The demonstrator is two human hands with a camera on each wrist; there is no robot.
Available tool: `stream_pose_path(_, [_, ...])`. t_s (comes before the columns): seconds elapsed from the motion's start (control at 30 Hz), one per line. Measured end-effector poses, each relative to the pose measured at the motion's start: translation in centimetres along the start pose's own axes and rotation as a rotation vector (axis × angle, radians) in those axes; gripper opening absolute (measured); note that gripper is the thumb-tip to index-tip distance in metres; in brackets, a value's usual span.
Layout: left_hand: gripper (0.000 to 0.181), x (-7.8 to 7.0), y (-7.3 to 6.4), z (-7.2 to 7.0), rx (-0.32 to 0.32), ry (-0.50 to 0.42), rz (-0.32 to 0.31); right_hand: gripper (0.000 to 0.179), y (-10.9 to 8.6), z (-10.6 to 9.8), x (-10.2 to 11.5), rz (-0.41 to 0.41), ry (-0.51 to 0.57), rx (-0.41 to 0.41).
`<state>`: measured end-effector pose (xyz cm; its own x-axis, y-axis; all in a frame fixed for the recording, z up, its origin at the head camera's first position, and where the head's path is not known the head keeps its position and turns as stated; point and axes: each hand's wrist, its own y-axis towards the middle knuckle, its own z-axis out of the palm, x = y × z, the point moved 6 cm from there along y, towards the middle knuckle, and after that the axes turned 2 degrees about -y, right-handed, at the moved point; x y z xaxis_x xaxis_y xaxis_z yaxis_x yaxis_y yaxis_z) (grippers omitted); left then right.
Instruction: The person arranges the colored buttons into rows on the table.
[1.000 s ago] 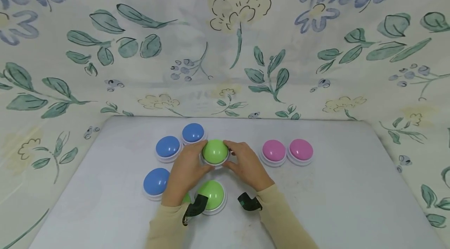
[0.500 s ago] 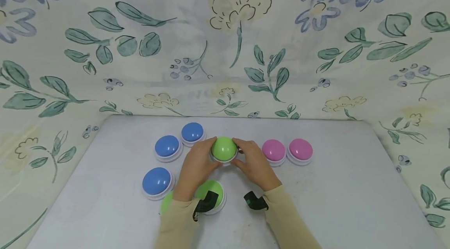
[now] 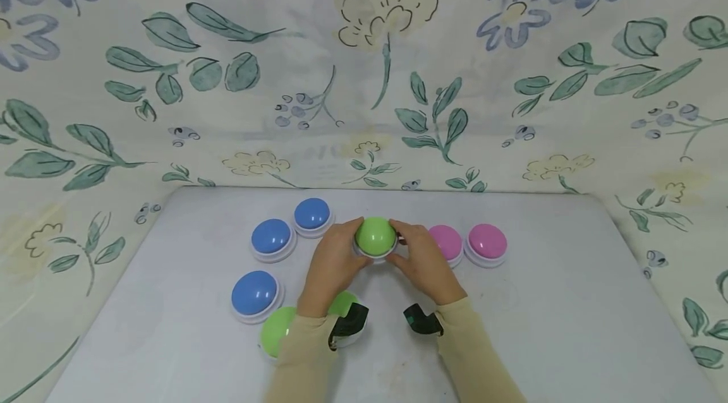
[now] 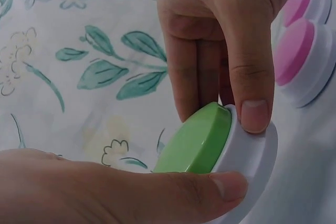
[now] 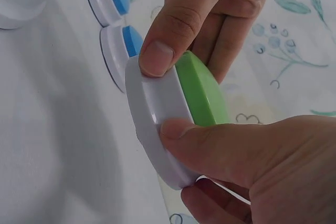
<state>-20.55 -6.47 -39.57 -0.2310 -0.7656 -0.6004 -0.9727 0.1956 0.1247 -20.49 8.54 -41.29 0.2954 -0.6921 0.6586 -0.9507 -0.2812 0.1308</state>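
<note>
Between my two hands is a green dome push button [image 3: 376, 235] with a white round base. My left hand [image 3: 332, 267] grips its left side and my right hand [image 3: 429, 264] its right side. Both thumbs press the near side of the white base, as the left wrist view shows on the button [image 4: 197, 140]. The right wrist view has the base [image 5: 163, 108] tilted and looking raised off the tabletop. Two more green buttons, one left [image 3: 277, 330] and one right [image 3: 343, 303], lie partly hidden behind my left forearm.
Blue buttons stand at the left: a back one [image 3: 311, 213], a middle one [image 3: 270, 236] and a front one [image 3: 253, 293]. Two pink buttons, a near one [image 3: 446, 242] and a farther one [image 3: 487, 240], sit right of my hands. Floral cloth [image 3: 364, 106] rises behind the white table [image 3: 540, 327].
Both hands have carried the green button to the right and slightly toward the back. My right hand now covers part of the nearer pink button; the left green button has come into view.
</note>
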Motion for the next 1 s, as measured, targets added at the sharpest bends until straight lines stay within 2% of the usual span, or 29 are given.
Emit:
stream_pose_path(0.23, [0.071, -0.4, 0.3, 1.1, 0.004, -0.023, -0.002, 0.064, -0.1, -0.6, -0.8, 0.039, 0.011, 0.01])
stream_pose_path(0.4, [0.071, -0.8, 0.3, 1.7, -0.005, -0.043, 0.014, 0.064, -0.1, -1.0, -1.4, 0.035, 0.003, 0.003])
stream_pose_path(0.57, [0.072, -0.9, 0.5, 2.2, 0.0, -0.06, 0.006, 0.064, -0.1, -1.1, -1.8, 0.031, -0.019, -0.004])
stream_pose_path(1.0, [0.071, -1.4, 0.5, 3.4, -0.01, -0.038, 0.031, 0.064, -0.3, -1.2, -2.2, 0.046, -0.082, 0.015])
